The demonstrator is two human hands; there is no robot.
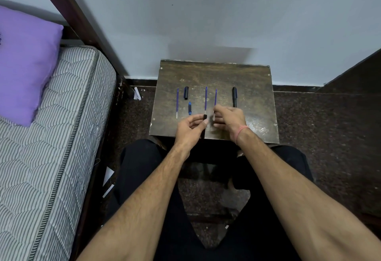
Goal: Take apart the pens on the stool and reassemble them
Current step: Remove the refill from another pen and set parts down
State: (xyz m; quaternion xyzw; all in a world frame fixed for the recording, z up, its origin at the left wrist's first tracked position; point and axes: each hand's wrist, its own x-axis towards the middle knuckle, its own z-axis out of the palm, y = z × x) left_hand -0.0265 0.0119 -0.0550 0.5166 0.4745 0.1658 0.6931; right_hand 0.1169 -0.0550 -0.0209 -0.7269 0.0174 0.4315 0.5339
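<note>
Stool by wall; left hand pinches barrel, right hand refill.

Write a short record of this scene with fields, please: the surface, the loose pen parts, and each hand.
surface: wooden stool
refills: three blue; left, middle, right
cap: black
tip piece: blue
whole pen: black
left hand: holds black barrel
right hand: pinches right refill

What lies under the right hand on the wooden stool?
The right hand pinches the near end of a thin blue refill. The dark wooden stool shows around it; whatever lies beneath the palm is covered.
</note>
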